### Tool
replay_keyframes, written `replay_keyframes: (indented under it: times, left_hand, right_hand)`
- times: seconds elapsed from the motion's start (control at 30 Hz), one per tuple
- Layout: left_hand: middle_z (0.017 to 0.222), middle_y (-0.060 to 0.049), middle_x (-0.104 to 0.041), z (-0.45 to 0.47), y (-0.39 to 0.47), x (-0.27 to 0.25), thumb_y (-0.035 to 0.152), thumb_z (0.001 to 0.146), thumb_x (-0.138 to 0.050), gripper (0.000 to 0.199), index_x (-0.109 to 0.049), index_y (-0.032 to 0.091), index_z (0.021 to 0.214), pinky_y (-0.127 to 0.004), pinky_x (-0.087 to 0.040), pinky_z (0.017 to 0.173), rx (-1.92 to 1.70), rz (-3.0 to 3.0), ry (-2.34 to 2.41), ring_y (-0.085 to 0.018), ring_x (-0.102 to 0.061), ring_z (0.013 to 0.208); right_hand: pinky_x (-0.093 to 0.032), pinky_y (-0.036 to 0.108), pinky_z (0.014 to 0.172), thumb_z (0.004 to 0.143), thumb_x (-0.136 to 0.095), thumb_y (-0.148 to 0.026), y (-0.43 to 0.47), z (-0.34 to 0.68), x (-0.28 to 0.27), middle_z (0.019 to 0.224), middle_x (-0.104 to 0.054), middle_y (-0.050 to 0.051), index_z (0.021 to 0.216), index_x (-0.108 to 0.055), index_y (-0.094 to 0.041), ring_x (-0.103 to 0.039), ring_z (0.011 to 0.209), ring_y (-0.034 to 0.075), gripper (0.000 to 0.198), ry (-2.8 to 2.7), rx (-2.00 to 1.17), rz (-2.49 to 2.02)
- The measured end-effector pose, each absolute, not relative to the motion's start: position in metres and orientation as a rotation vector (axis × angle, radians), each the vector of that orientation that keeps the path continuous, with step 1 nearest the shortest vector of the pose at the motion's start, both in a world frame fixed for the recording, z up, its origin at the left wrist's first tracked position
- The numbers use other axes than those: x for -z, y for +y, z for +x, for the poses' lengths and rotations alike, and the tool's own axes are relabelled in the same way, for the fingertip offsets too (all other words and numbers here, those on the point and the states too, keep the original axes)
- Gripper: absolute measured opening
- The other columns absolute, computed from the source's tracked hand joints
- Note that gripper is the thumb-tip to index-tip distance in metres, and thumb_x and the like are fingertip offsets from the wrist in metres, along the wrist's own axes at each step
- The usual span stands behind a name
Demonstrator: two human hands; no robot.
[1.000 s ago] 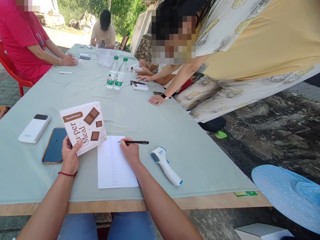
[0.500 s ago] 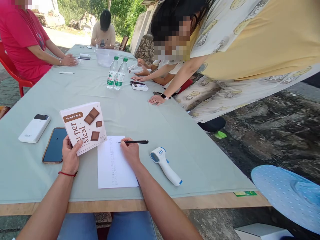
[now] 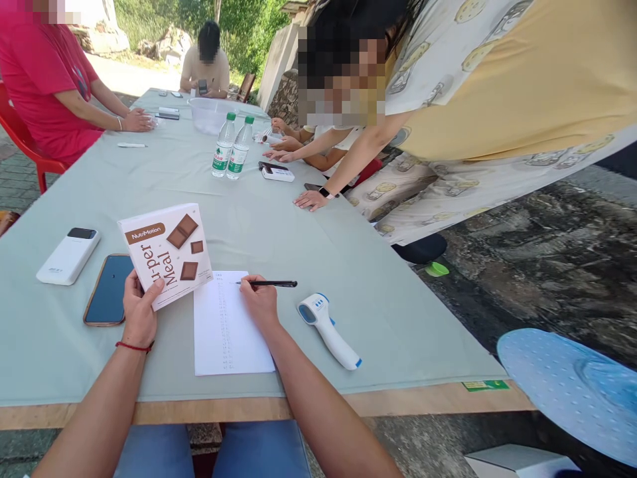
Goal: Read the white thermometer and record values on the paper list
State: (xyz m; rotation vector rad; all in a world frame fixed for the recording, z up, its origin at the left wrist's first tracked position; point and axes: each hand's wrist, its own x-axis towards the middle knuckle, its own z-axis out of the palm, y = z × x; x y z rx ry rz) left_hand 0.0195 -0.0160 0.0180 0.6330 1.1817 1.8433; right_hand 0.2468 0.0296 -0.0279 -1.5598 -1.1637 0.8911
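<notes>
Box [image 3: 166,255] and pen [image 3: 275,283] are held just as before.

Brown-and-white box [image 3: 166,255], black pen [image 3: 273,283]

Beyond the left hand [image 3: 141,307], a long cloth-covered table [image 3: 413,345] is stretching away toward sunlit ground [image 3: 132,74] and green shrubs [image 3: 253,30]. Farther out, left of that hand, a red chair [image 3: 20,138] is standing on paving [image 3: 18,176]. Well right of the right hand [image 3: 259,299], rough dark stone [image 3: 562,265] is lying in shade.
</notes>
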Motion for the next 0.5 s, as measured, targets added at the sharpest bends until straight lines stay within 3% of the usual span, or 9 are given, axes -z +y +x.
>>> replay_keyframes:
  times: [0.5]
  left_hand:
    - [0.118, -0.008, -0.063, 0.0189, -0.0159, -0.0176, 0.033, 0.057, -0.088, 0.059, -0.058, 0.021, 0.106, -0.046, -0.044, 0.102, -1.846, 0.619, 1.170, -0.028, -0.056, 0.118]
  right_hand:
    - [-0.038, 0.027, 0.054, 0.067, -0.052, -0.040, 0.0302, 0.2461, 0.0263, 0.056, -0.056, -0.003, 0.071, -0.062, -0.022, -0.050, 0.055, 0.016, 0.020, -1.186, -0.867, -1.604]
